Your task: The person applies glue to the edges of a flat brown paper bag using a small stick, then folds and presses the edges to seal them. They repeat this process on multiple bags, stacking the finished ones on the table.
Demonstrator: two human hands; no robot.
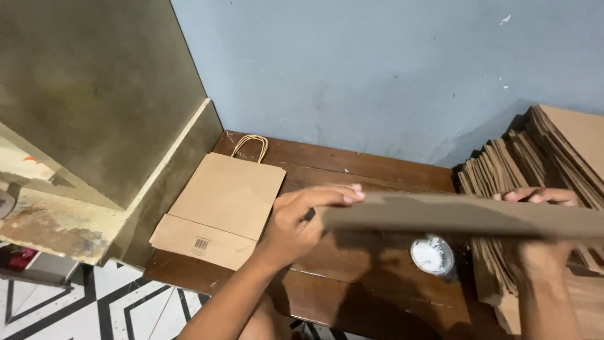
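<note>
Both hands hold one flat brown paper bag [453, 214] level above the dark wooden table [352, 170], seen nearly edge-on and blurred. Left hand [302, 220] pinches the bag's left end, fingers on top, thumb beneath. Right hand [541, 252] grips the right part, fingertips [535, 194] curled over the far edge, palm under it. Finished bag with twisted handles [220, 204] lies flat on the table to the left, near a plastered ledge [94, 208]. Stack of folded bags [541, 151] leans against the blue wall [377, 69], right. Small round white container [432, 255] sits on the table below the held bag.
</note>
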